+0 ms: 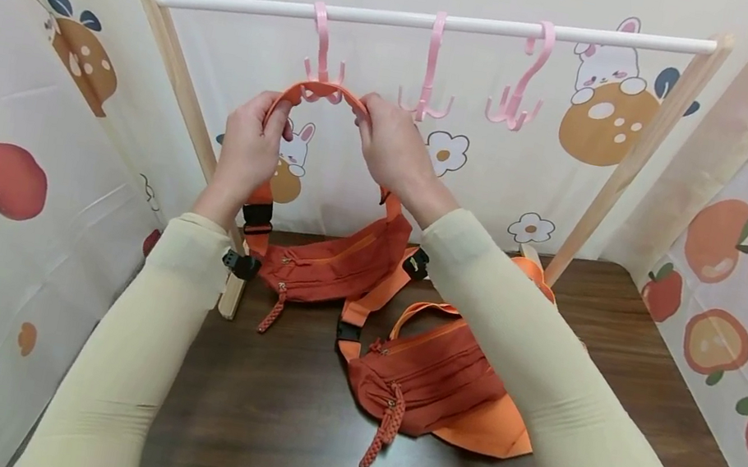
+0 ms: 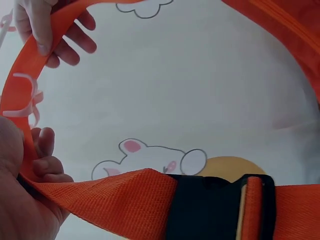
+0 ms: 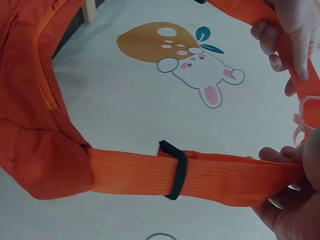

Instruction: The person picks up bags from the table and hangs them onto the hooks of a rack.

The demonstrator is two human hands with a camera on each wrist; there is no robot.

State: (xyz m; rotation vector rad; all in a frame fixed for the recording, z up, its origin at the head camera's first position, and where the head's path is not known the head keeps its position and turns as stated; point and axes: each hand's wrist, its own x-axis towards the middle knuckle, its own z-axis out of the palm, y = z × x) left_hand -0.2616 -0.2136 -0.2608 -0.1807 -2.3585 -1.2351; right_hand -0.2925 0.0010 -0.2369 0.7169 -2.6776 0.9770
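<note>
A rust-red waist bag [image 1: 339,261] hangs by its orange strap [image 1: 324,89], which arches between both hands. My left hand [image 1: 251,141] pinches the strap's left side, thumb and fingers around it; my right hand [image 1: 398,142] grips the right side. The top of the arch lies against the lower prongs of the left pink hook [image 1: 321,40]. Whether the hook bears any weight, I cannot tell. A black buckle [image 2: 220,207] shows on the strap in the left wrist view, and a black slider [image 3: 179,172] in the right wrist view.
Across the wooden-legged rack runs a white rail [image 1: 256,6]. Two more pink hooks, a middle one [image 1: 431,68] and a right one [image 1: 524,85], hang from it. A second waist bag [image 1: 431,377] lies on the dark wooden table [image 1: 249,429], partly under the right arm.
</note>
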